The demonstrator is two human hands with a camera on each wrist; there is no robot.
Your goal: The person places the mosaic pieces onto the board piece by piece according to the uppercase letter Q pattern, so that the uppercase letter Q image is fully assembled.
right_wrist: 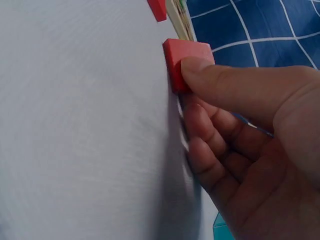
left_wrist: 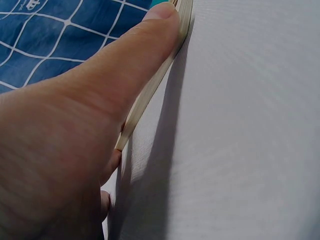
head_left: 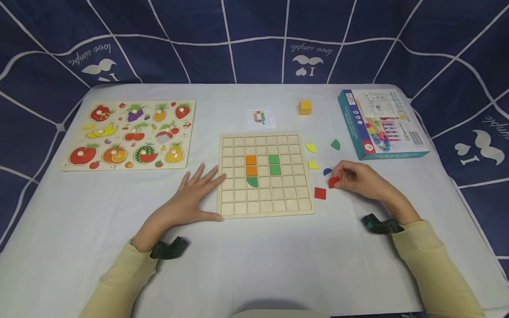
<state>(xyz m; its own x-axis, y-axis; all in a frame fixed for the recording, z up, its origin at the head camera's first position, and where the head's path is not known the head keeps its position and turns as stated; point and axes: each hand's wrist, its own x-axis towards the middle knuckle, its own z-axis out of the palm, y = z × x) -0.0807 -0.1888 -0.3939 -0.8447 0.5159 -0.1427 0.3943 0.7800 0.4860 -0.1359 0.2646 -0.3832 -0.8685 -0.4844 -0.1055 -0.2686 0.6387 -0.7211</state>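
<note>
My right hand point(head_left: 359, 179) pinches a red square tile point(right_wrist: 192, 48) between thumb and fingers, low over the table right of the wooden grid board point(head_left: 279, 206). Another red square tile point(head_left: 320, 193) lies between that hand and the board. Close by are a blue half-round piece point(head_left: 327, 171), two yellow quarter-round pieces point(head_left: 313, 164) and a green quarter-round piece point(head_left: 336, 144). With fingers spread, my left hand point(head_left: 187, 201) touches the board's left edge. Set in the grid are two orange squares point(head_left: 251, 171), two green squares point(head_left: 275, 170) and a green quarter-round point(head_left: 252, 181).
At the left lies a fruit peg puzzle point(head_left: 155, 128). Behind the board are a printed pattern card point(head_left: 270, 123) and a yellow-orange cube point(head_left: 305, 107). A colourful toy box point(head_left: 381, 123) sits at the back right. Dark blue checked cloth point(head_left: 254, 57) hangs around the table.
</note>
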